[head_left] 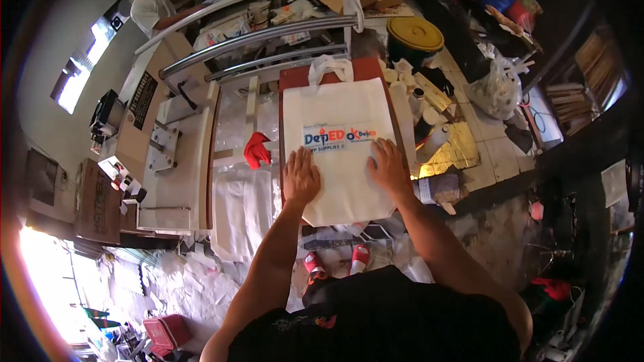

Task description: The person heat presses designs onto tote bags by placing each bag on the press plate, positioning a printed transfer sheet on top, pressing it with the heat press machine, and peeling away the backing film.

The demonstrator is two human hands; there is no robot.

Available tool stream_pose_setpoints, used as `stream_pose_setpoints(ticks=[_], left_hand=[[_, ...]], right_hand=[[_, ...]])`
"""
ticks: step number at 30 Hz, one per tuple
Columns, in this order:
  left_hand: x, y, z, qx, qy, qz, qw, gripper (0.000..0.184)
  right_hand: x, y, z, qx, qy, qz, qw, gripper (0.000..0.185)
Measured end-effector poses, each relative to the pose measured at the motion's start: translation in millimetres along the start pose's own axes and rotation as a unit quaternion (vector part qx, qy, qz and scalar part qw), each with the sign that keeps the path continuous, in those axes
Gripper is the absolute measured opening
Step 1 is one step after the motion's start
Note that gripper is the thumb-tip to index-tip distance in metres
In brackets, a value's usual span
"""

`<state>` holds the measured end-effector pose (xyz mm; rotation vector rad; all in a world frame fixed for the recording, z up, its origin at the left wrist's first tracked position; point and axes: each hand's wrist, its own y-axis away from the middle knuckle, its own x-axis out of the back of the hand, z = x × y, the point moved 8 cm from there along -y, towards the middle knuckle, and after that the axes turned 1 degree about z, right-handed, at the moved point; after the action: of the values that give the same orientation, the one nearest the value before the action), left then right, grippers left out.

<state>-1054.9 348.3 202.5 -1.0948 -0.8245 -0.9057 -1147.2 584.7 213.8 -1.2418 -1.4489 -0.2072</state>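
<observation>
A white bag (342, 184) with handles at its far end lies flat on a red-brown board (292, 80). Across its middle is a printed film or label (341, 137) with blue and red lettering. My left hand (301, 175) rests flat on the bag's left edge, just below the print. On the right side, my right hand (389, 166) lies on the bag with fingers spread near the print's lower right corner. Neither hand grips anything. A red cloth (257, 150) sits left of the board.
The heat-press machine (154, 104) stands at the left, with metal rails (268, 39) beyond the board. Bottles (416, 99), a gold sheet (456, 151) and a yellow-lidded bucket (415, 33) are on the right. A person (149, 10) is at the back left.
</observation>
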Motion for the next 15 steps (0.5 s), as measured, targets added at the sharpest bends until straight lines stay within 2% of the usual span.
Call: stream_pose_setpoints(ticks=[15], left_hand=[[-2.8, 1.3, -1.2, -0.007, 0.024, 0.034, 0.999, 0.054]], right_hand=[[5.3, -3.0, -5.3, 0.001, 0.009, 0.022, 1.000, 0.047]])
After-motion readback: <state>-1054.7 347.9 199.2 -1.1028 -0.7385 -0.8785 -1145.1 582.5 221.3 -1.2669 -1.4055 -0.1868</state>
